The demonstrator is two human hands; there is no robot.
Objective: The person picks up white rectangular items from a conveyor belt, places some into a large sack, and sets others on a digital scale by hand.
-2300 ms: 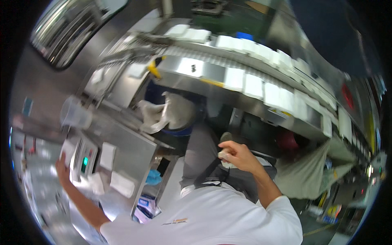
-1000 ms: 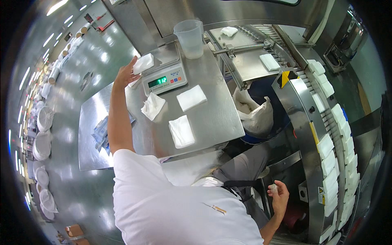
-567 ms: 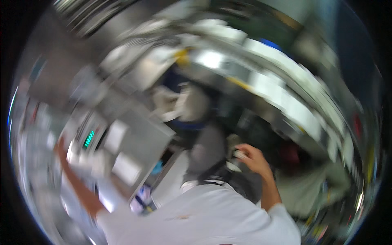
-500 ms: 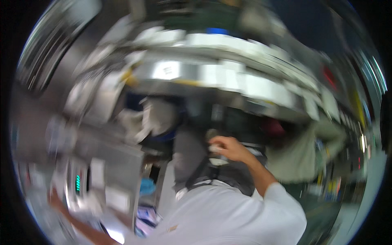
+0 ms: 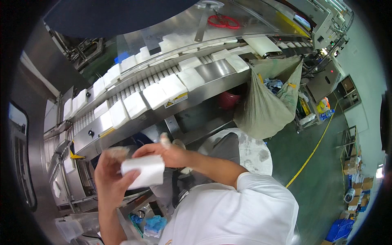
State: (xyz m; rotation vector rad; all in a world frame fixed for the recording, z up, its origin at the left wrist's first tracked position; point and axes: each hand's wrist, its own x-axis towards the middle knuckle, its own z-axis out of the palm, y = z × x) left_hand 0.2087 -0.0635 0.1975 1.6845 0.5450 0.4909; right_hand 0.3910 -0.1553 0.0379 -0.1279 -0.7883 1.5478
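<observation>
Overall light: bright, cool and fairly even, with thin white light strips [image 5: 335, 5] at the far right.
Conveyor: soft sheen on the long brushed-steel conveyor [image 5: 216, 70], which bows under fisheye distortion; deep shadow beneath it.
Shirt: the white short-sleeved cotton-like shirt [image 5: 232, 208] looks pale, with faint grey fold shadows.
Left grip: the left grip [image 5: 118, 169] has motion-blurred fingers; the white folded rectangular pad [image 5: 147, 170] is slightly soft.
Rim: black vignetting left and right.
</observation>
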